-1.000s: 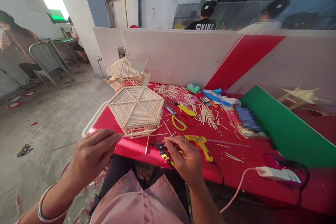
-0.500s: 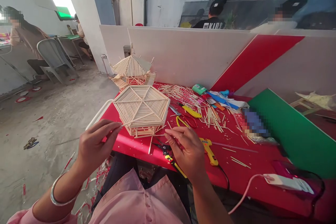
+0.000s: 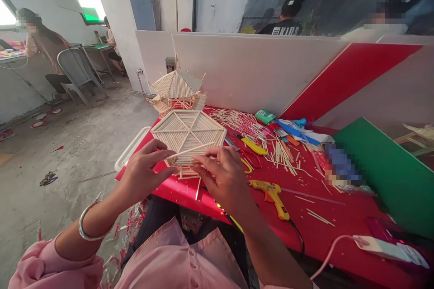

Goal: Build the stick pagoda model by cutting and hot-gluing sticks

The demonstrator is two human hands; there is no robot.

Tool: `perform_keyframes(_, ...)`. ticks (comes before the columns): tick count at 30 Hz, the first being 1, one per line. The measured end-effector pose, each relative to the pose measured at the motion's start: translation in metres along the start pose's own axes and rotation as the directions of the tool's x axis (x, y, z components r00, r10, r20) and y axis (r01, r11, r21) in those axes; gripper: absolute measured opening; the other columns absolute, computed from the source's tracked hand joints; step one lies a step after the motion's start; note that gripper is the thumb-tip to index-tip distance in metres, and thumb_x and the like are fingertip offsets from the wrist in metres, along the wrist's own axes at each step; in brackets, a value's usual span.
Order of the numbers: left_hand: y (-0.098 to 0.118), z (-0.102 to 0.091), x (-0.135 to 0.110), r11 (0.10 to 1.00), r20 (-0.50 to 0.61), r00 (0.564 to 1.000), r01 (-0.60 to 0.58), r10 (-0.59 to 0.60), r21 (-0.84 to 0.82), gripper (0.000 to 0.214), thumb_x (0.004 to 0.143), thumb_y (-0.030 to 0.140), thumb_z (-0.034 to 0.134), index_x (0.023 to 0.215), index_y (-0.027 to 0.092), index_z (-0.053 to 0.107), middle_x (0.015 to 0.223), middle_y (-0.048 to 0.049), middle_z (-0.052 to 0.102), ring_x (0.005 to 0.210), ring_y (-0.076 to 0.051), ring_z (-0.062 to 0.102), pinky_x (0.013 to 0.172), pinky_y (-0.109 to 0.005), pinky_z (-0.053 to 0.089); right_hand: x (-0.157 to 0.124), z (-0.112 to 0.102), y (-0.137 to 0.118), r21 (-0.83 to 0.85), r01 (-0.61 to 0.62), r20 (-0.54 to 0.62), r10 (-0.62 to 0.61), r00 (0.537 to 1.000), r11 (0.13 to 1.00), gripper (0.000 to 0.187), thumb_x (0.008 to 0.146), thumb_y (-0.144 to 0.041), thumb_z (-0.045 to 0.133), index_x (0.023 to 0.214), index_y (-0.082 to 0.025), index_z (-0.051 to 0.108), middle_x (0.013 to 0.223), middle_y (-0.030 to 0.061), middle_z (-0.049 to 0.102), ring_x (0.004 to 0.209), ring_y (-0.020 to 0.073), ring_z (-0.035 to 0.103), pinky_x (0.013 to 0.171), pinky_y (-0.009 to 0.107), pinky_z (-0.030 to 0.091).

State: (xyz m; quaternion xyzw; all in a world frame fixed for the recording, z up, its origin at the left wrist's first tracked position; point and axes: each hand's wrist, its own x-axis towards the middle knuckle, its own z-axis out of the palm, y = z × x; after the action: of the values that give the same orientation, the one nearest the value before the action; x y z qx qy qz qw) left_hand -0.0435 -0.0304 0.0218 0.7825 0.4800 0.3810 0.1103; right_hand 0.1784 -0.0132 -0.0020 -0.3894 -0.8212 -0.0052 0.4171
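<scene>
A: Starting at the left, the left hand (image 3: 145,172) is pinching, with thumb and forefinger clamped on the near end of a thin pale wooden stick (image 3: 190,150).
B: And that thin pale wooden stick is hovering just over the front edge of the flat hexagonal panel of glued pale sticks (image 3: 188,132), which is sitting on the red table (image 3: 349,210).
A: It is looking feather-light and stiff for its width, but I am judging it will snap if bent. A fingertip pinch near each end is the hold.
B: Which way is it lying?
A: The long axis is running left to right, 1 end low in the left hand, the other tipping up and away to the right.
B: The right hand (image 3: 225,176) is meeting it there, fingers drawn together at the stick. Whether they are truly gripping it, I cannot tell.
A: The yellow glue gun (image 3: 273,192) is lying just right of that hand, untouched.
</scene>
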Motion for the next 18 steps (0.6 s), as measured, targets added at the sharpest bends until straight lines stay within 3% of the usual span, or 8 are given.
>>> perform_keyframes(3,0.0,0.002,0.001,0.999,0.012,1.0,0.021,-0.022,0.026,0.021,0.085,0.027,0.067,0.104,0.021,0.072,0.091,-0.0037,0.058,0.07,-0.011,0.053,0.056,-0.024,0.042,0.005,0.004,-0.003,-0.022,0.008,0.03,-0.007,1.0,1.0,0.018,0.09,-0.033,0.061,0.103,-0.026,0.071,0.099,0.0065,0.064,0.091,0.0225,0.053,0.082,0.04,0.044)
perform_keyframes(7,0.004,-0.002,-0.002,0.998,0.018,1.0,0.015,-0.017,0.057,0.023,0.087,0.03,0.065,0.107,0.021,0.071,0.094,-0.0044,0.059,0.072,-0.012,0.055,0.06,-0.025,0.045,0.002,-0.002,-0.005,0.002,-0.01,-0.057,0.01,0.998,1.0,0.017,0.088,-0.033,0.064,0.102,-0.025,0.07,0.097,0.0067,0.063,0.092,0.0229,0.054,0.084,0.041,0.044)
perform_keyframes(11,0.006,-0.013,-0.007,0.996,0.05,0.998,-0.05,0.047,0.07,0.028,0.097,0.022,0.047,0.116,0.022,0.068,0.098,-0.0068,0.061,0.081,-0.013,0.059,0.068,-0.027,0.048,-0.013,-0.016,-0.004,0.143,-0.102,-0.148,0.123,0.981,0.984,0.012,0.089,-0.027,0.063,0.097,-0.026,0.071,0.088,0.0043,0.063,0.086,0.0196,0.058,0.078,0.036,0.049)
perform_keyframes(15,0.003,-0.021,-0.007,0.99,-0.013,0.99,-0.138,0.138,0.021,0.027,0.093,0.015,0.052,0.113,0.022,0.069,0.085,-0.0031,0.064,0.069,-0.01,0.057,0.059,-0.023,0.045,-0.03,-0.027,0.003,0.172,-0.225,-0.166,0.253,0.953,0.959,0.011,0.089,-0.026,0.062,0.093,-0.026,0.071,0.085,0.0032,0.067,0.083,0.0186,0.063,0.076,0.035,0.052)
perform_keyframes(18,0.004,-0.022,-0.005,0.992,-0.041,0.991,-0.13,0.13,0.011,0.021,0.091,0.014,0.056,0.103,0.021,0.071,0.079,-0.0012,0.065,0.064,-0.009,0.056,0.056,-0.022,0.044,-0.041,-0.028,0.01,0.178,-0.295,-0.151,0.322,0.935,0.939,0.011,0.09,-0.028,0.06,0.094,-0.026,0.071,0.086,0.0031,0.069,0.082,0.0184,0.065,0.075,0.033,0.053)
